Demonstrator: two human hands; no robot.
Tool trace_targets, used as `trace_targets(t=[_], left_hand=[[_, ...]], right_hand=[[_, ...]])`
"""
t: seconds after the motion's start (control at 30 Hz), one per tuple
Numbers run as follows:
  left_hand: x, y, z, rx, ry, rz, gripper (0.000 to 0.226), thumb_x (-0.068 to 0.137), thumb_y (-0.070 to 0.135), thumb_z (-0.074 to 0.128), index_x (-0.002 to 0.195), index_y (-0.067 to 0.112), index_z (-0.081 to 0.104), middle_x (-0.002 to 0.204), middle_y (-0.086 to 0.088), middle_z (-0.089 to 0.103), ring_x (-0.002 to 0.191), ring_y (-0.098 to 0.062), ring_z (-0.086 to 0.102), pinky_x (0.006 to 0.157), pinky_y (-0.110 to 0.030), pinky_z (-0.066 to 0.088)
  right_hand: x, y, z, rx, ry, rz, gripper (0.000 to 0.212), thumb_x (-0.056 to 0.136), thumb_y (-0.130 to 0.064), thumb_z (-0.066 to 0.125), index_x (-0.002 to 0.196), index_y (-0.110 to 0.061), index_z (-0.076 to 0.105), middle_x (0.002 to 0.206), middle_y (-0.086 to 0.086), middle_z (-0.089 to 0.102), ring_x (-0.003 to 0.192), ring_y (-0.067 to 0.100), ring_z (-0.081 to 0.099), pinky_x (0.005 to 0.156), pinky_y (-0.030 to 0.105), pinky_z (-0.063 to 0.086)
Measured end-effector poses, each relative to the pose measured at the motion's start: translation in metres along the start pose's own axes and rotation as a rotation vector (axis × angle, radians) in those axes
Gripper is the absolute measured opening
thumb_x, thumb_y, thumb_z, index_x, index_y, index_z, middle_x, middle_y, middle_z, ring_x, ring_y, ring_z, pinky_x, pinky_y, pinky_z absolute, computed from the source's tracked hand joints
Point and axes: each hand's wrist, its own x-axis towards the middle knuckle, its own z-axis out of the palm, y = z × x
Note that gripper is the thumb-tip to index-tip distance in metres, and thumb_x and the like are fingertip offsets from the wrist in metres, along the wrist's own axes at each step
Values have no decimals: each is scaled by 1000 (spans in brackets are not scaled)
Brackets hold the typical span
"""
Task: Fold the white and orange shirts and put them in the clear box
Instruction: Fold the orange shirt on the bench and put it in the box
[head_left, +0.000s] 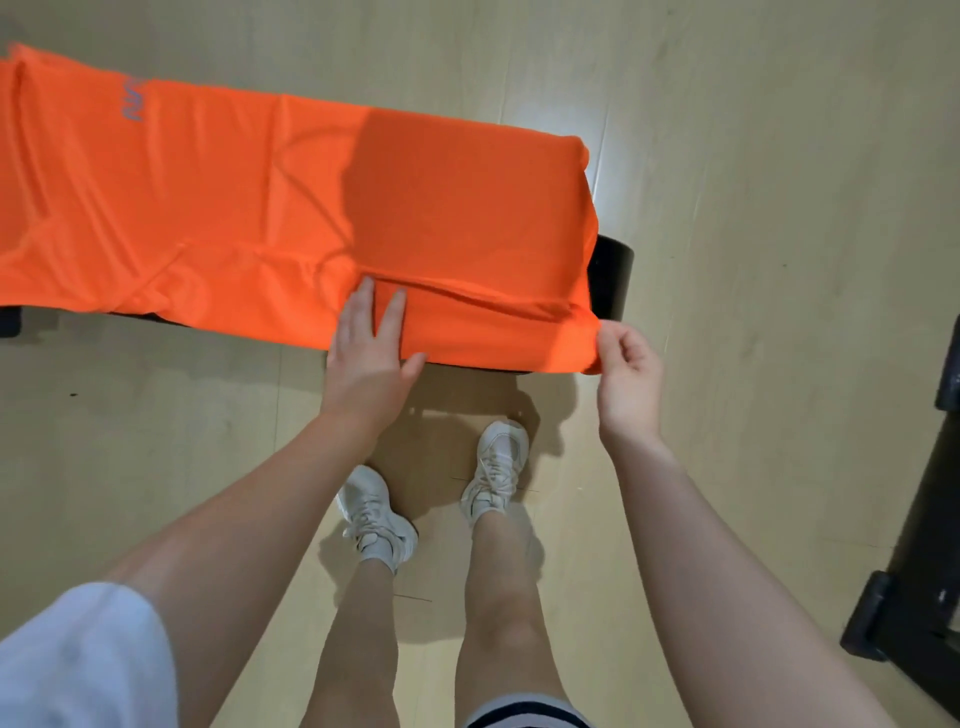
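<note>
The orange shirt (234, 197) lies spread lengthwise over a dark bench (613, 275), running from the upper left to the right end, with a grey logo near the far left. My left hand (369, 348) rests flat on the shirt's near edge, fingers straight. At the shirt's near right corner my right hand (626, 364) pinches the hem. A shallow crease runs between the two hands. No white shirt and no clear box are in view.
The bench stands on a pale wooden floor (779, 156). My two feet in white sneakers (493, 467) stand just in front of it. A black frame (919, 571) sits on the floor at the right edge. A dark bench foot (10, 322) shows at far left.
</note>
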Motion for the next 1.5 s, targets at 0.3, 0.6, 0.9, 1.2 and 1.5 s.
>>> trace_targets(t=[0.3, 0.6, 0.9, 1.2, 1.5], left_hand=[[5, -43, -33, -78, 15, 89, 53, 84, 20, 34, 134, 5, 44, 148, -18, 34, 136, -35, 31, 111, -45, 28], [-1, -156, -78, -375, 191, -317, 40, 91, 5, 38, 130, 5, 45, 132, -20, 45, 120, -34, 46, 104, -41, 36], [49, -267, -113, -1330, 260, -1035, 40, 90, 35, 49, 115, 3, 47, 108, -20, 62, 105, -34, 58, 85, -44, 49], [76, -320, -133, -1594, 128, -1080, 10, 94, 26, 47, 93, 18, 52, 78, 0, 55, 89, -17, 56, 79, -34, 39], [80, -362, -154, -1374, 408, -1160, 16, 89, 11, 40, 76, 11, 50, 56, -4, 40, 38, -11, 42, 31, -13, 32]], right_hand=[[-21, -40, 48, -563, 159, -229, 31, 91, -10, 44, 121, -8, 50, 129, 13, 49, 120, 30, 45, 100, 34, 29], [-86, -74, 209, -748, -587, -571, 28, 90, -6, 45, 115, -6, 58, 118, 16, 56, 109, 33, 54, 95, 39, 40], [-83, -84, 341, -892, -525, -538, 30, 87, -8, 49, 115, -8, 55, 126, 14, 47, 105, 34, 55, 88, 44, 46], [-71, -95, 366, -1055, -305, -398, 15, 83, -8, 53, 96, -7, 60, 106, 17, 55, 101, 33, 52, 80, 37, 41], [-74, -119, 381, -1148, -559, -414, 24, 81, -3, 54, 103, -6, 62, 109, 14, 65, 105, 30, 57, 83, 33, 39]])
